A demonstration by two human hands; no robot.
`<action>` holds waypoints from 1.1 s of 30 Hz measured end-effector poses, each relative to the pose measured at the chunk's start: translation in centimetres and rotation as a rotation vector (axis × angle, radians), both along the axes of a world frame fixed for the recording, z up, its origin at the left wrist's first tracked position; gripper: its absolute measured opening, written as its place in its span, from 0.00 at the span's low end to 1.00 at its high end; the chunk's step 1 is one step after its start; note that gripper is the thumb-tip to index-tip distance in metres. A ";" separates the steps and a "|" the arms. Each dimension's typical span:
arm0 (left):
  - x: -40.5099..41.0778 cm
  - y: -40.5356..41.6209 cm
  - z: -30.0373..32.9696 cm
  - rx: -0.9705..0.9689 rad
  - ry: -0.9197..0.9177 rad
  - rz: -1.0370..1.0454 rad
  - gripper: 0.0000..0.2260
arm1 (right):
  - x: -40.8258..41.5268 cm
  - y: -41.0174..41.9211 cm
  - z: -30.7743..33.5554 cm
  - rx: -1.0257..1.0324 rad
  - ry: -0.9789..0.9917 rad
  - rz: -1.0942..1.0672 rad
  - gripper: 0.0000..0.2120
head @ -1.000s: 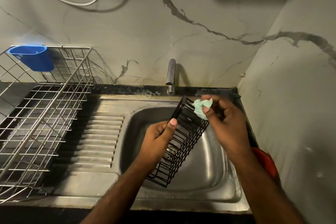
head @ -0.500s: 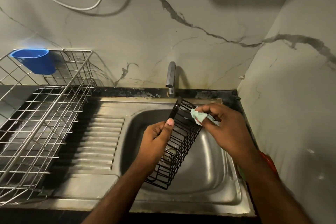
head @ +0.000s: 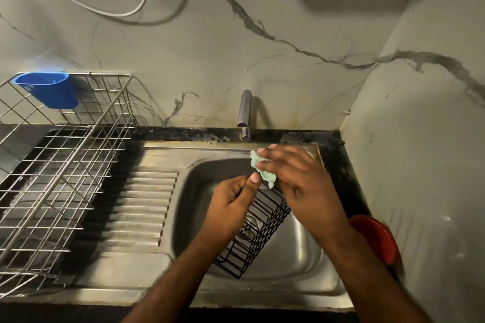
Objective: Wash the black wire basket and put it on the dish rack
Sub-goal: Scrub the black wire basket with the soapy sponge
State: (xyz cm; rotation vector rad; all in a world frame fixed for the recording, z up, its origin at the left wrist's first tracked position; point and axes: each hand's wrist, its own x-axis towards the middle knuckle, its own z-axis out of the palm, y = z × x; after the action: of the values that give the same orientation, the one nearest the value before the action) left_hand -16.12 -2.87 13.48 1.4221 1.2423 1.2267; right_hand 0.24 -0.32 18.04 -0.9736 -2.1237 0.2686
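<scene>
The black wire basket (head: 258, 231) hangs tilted over the steel sink basin (head: 301, 252), its far end hidden behind my hands. My left hand (head: 231, 207) grips its left side, thumb up along the rim. My right hand (head: 294, 181) pinches a pale green sponge (head: 263, 172) and holds it against the basket's far end. The wire dish rack (head: 60, 178) stands on the counter at the left, apart from both hands.
A blue plastic cup (head: 49, 89) hangs on the rack's back rim. The tap (head: 244, 113) rises behind the basin; no water shows. A ribbed drainboard (head: 141, 204) lies between rack and basin. A red object (head: 378, 238) sits by the right wall.
My right hand has come forward over the basket's far end with the sponge, and now covers that end. The left hand keeps its grip on the basket.
</scene>
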 end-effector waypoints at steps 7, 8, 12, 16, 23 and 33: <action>-0.1 -0.2 -0.2 0.004 0.043 -0.011 0.28 | 1.4 0.6 0.1 0.011 0.014 -0.089 0.19; -0.1 -0.2 -0.1 0.003 0.038 -0.005 0.28 | 1.2 0.3 0.2 0.032 -0.056 -0.027 0.18; -0.2 0.0 -0.2 0.002 0.038 -0.004 0.26 | 1.0 0.0 -0.2 0.038 -0.112 0.023 0.19; -0.3 -0.1 -0.2 -0.017 0.046 -0.012 0.26 | 2.0 0.8 -0.5 0.051 0.004 -0.124 0.20; -0.4 0.1 -0.3 -0.047 0.026 0.008 0.26 | 1.8 0.2 -0.9 0.059 -0.118 -0.021 0.20; -0.6 -0.2 -0.2 -0.067 0.046 0.068 0.32 | 2.2 2.3 -1.0 -0.254 0.214 -0.144 0.25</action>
State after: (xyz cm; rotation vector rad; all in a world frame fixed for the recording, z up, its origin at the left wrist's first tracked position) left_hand -16.72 -3.03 13.29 1.3766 1.3610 1.1928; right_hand 2.42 1.94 17.07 -1.1815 -1.8457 0.5546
